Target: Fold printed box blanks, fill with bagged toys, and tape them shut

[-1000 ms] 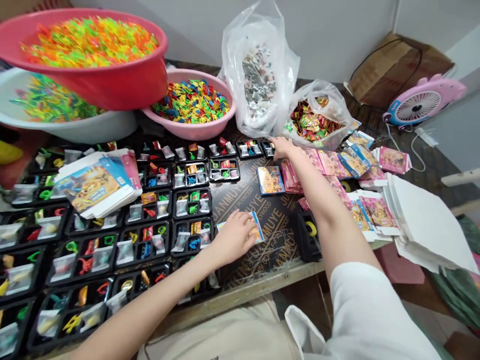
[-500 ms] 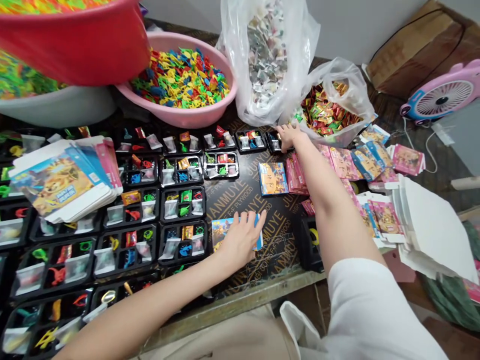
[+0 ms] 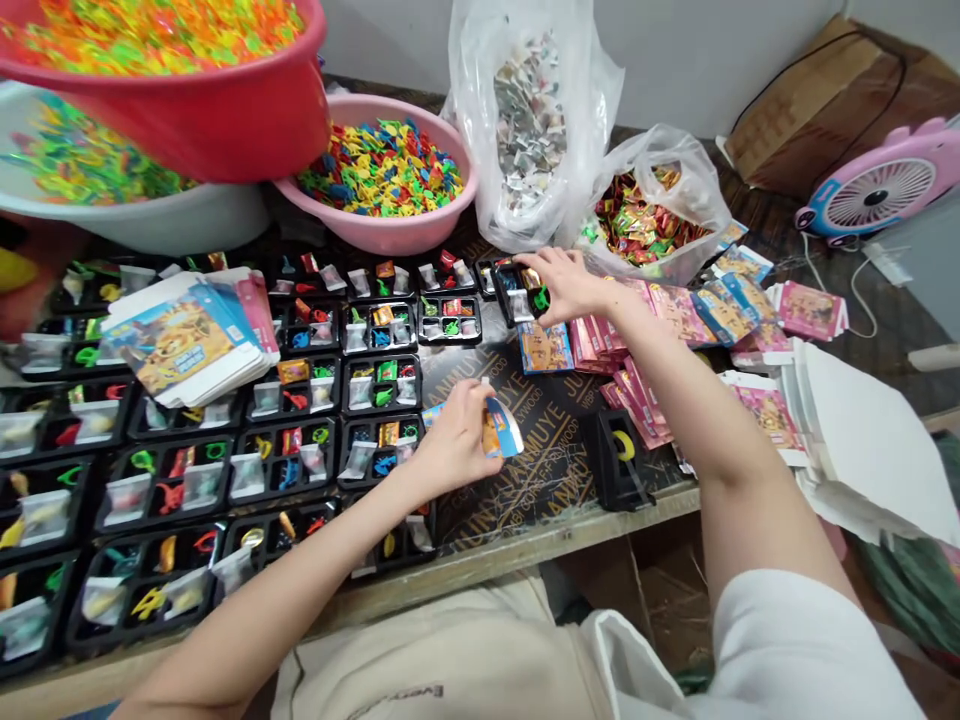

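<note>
- The left hand (image 3: 463, 432) is clamped on a flat blue printed carton (image 3: 510, 432), thumb at the near side and fingers over the top
- This carton bows at the end to the right of that hand, its pale flap curling up; whether it touches the plywood tabletop (image 3: 517, 500) below, I cannot tell
- The right hand (image 3: 564, 285), farther out than the left, is clamped on the right side of a black compartment tray (image 3: 507, 280), which tilts
- In the tray, just left of the right fingers, show a whitish wrapped packet and a green plastic piece
- Just below the right hand lies a blue printed box (image 3: 546, 352), with pink printed boxes (image 3: 645, 400) beside it
- Left of the left hand stand rows of filled black trays (image 3: 382, 408), some under a stack of printed cartons (image 3: 180, 340)
- Beyond the right hand are a tall clear bag (image 3: 589, 90) of small packets and a lower bag (image 3: 679, 268) of foil-wrapped packets
- Beyond the left hand sits a pink basin (image 3: 375, 240) of coloured plastic pieces
- Right of the left hand, near the table edge, stands a black tape dispenser (image 3: 611, 480)
- Well to the right of the right hand stands a pink fan (image 3: 874, 200)
</note>
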Action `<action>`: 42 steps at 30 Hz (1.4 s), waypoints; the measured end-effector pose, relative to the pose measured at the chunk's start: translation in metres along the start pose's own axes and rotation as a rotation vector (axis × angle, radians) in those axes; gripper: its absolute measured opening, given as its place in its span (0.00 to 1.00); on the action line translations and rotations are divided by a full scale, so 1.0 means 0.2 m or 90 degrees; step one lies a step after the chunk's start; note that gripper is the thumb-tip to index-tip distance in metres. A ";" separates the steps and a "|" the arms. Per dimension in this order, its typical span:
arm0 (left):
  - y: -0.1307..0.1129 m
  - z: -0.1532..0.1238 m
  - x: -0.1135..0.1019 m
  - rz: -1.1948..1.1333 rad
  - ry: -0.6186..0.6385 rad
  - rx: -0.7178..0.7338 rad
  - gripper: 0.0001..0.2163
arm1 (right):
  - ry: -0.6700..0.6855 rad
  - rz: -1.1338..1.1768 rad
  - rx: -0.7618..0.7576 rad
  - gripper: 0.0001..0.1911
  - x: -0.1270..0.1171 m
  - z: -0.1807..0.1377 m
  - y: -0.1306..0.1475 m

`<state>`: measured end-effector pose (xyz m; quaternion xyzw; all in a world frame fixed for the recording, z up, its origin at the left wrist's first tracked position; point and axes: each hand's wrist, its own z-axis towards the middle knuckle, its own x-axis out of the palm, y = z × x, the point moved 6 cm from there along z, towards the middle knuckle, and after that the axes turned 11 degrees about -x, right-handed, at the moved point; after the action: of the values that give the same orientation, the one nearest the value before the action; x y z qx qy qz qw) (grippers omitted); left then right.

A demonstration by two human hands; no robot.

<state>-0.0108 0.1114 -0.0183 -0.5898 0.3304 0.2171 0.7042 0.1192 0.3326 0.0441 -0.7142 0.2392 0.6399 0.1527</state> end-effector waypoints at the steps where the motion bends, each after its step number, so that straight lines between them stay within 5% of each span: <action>1: 0.02 -0.01 -0.02 -0.021 -0.034 0.000 0.38 | -0.009 0.005 -0.016 0.54 -0.01 -0.07 0.09; 8: -0.01 -0.07 -0.07 -0.112 -0.083 -0.033 0.54 | -0.050 0.040 -0.023 0.54 0.02 -0.52 0.53; 13: -0.10 -0.11 0.00 -0.075 -0.022 0.035 0.48 | -0.062 0.076 -0.002 0.53 0.10 -0.76 0.72; 20: -0.24 -0.22 0.10 0.076 0.149 0.131 0.47 | -0.062 0.135 -0.015 0.58 0.26 -0.88 0.93; 24: -0.24 -0.28 0.13 0.130 0.157 0.116 0.43 | -0.071 0.181 -0.028 0.58 0.31 -0.89 0.99; 27: -0.20 -0.28 0.10 0.137 0.098 0.064 0.44 | -0.159 0.289 0.029 0.55 0.33 -0.93 0.95; 34: -0.18 -0.29 0.07 0.175 0.038 0.012 0.45 | -0.559 0.580 0.389 0.28 0.55 -1.01 0.86; 38: -0.21 -0.31 0.09 0.203 0.036 0.011 0.44 | -0.638 0.578 0.446 0.21 0.62 -0.97 0.91; 42: -0.22 -0.31 0.11 0.226 0.038 0.008 0.43 | -0.621 0.593 0.435 0.20 0.65 -0.95 0.94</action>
<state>0.0216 0.0394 -0.0095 -0.5236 0.4515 0.3187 0.6485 0.1861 0.0564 -0.0425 -0.0879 0.6066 0.7721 0.1675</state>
